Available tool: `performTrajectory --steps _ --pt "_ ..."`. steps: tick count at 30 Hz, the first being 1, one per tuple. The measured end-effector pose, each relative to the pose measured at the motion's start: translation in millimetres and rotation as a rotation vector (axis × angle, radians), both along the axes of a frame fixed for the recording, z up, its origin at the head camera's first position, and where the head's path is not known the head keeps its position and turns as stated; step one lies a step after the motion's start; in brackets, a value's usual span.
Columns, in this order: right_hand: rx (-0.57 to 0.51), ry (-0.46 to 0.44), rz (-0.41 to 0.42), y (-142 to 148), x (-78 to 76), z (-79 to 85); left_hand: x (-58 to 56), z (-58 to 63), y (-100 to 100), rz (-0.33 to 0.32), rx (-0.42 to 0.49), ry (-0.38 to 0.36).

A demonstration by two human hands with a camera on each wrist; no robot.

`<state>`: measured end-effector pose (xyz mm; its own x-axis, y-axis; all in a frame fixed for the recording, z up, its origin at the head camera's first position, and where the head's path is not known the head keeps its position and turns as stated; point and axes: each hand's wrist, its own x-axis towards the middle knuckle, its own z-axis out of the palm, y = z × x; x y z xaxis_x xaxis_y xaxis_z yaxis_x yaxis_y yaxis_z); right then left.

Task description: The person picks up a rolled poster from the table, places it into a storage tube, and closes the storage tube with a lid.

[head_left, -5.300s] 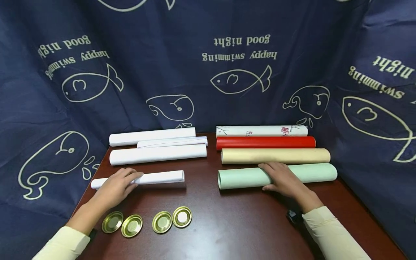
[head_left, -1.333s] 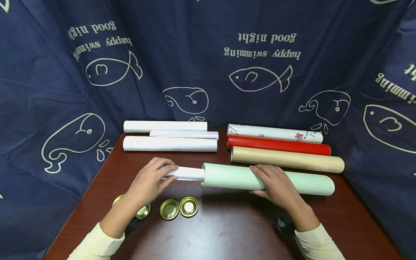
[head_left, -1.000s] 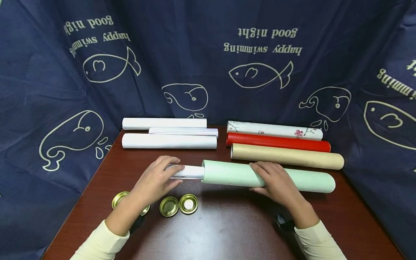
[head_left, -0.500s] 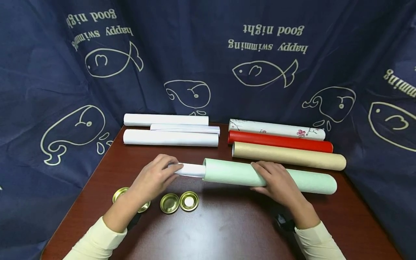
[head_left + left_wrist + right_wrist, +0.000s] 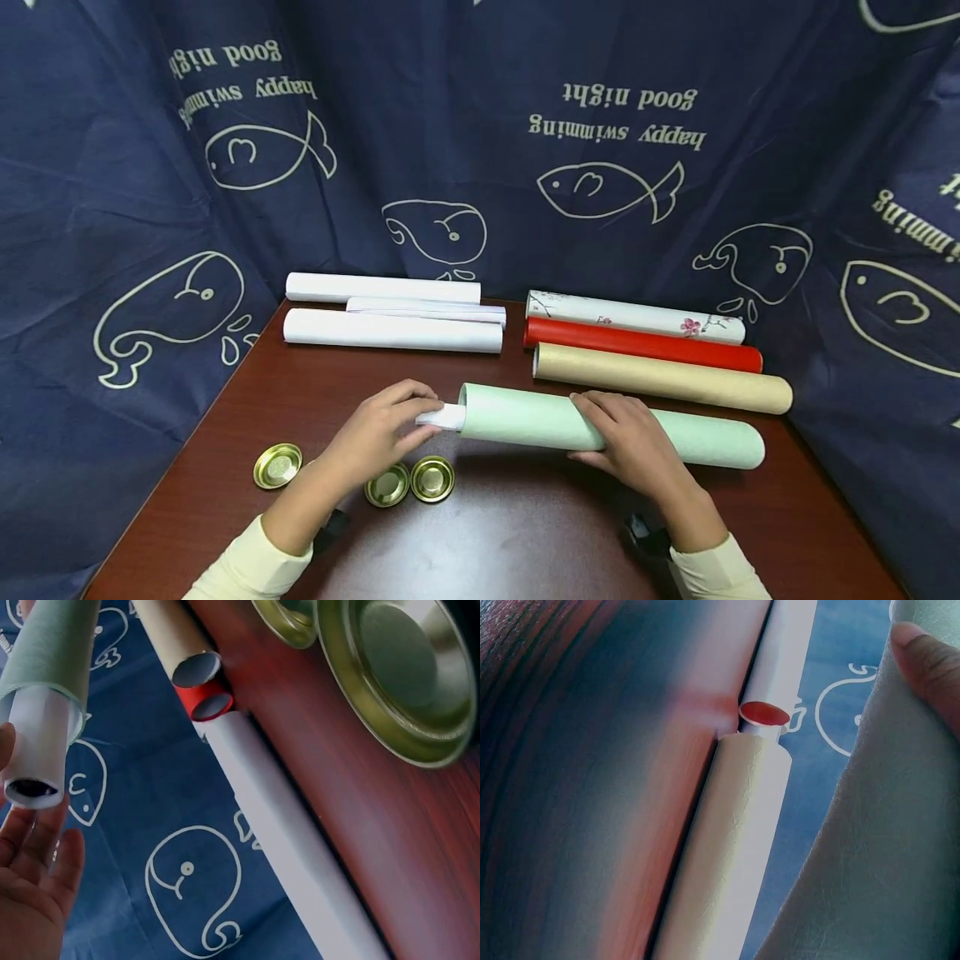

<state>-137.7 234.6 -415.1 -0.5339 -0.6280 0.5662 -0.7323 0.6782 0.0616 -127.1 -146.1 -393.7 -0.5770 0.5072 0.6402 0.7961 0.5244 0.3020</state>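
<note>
Two hands, one white paper roll, one mint-green tube at the centre. White roll (image 5: 442,417) sits partly inside the tube's left open end, only a short stub sticking out. Left wrist view shows the stub is hollow, narrower than the tube mouth. Mint-green tube (image 5: 517,414) lies crosswise, slightly angled, right end nearer the person; can't tell if it rests on the surface or is held just above.

Left hand (image 5: 386,425) pinches the stub, thumb below, fingers over the top. Right hand (image 5: 626,437) grips the tube around its middle from above, thumb on the near side.

Just behind the tube, right side: beige tube (image 5: 663,379), then red tube (image 5: 645,344), then white floral tube (image 5: 637,317) at the back, roughly parallel.

Back left: three more white rolls, front (image 5: 393,331), thinner middle (image 5: 427,310), rear (image 5: 382,287).

Near side: gold lid (image 5: 277,466) left of the left forearm; two more gold lids (image 5: 432,479) just beside each other, right of it.

All on a red-brown surface (image 5: 487,533). Navy fabric (image 5: 450,125) with fish and whale outlines and upside-down lettering behind.
</note>
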Motion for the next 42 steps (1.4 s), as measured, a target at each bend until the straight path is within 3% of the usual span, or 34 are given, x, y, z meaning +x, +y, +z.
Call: performTrajectory --steps 4,9,19,22,25,27,30,35,42 --pt "-0.006 -0.013 -0.021 2.7 3.2 -1.7 -1.1 -3.3 4.8 -0.029 0.095 -0.056" --pt "-0.014 -0.022 -0.016 3.3 3.0 -0.9 -2.2 -5.4 9.6 -0.047 0.145 -0.106" --pt "-0.004 -0.052 -0.024 -0.8 6.4 2.6 -4.0 -8.1 19.4 -0.185 0.21 -0.253" --pt "-0.01 -0.045 -0.018 1.7 5.8 2.3 -3.7 -7.8 19.3 -0.184 0.201 -0.263" --pt "-0.026 -0.033 -0.009 7.7 3.9 0.2 -3.6 -9.2 14.2 -0.138 0.182 -0.247" --pt "-0.037 -0.029 -0.009 11.8 2.8 -1.2 -3.7 -11.6 9.3 -0.103 0.148 -0.245" --pt "-0.056 -0.028 -0.013 15.6 3.6 -3.7 -2.2 -17.8 3.1 -0.065 0.019 -0.26" --pt "-0.085 -0.021 -0.012 17.1 5.5 -1.6 0.5 -31.9 3.4 -0.081 -0.218 -0.28" --pt "-0.11 -0.02 -0.031 17.1 4.3 2.5 2.8 -44.0 12.1 -0.091 -0.39 -0.298"
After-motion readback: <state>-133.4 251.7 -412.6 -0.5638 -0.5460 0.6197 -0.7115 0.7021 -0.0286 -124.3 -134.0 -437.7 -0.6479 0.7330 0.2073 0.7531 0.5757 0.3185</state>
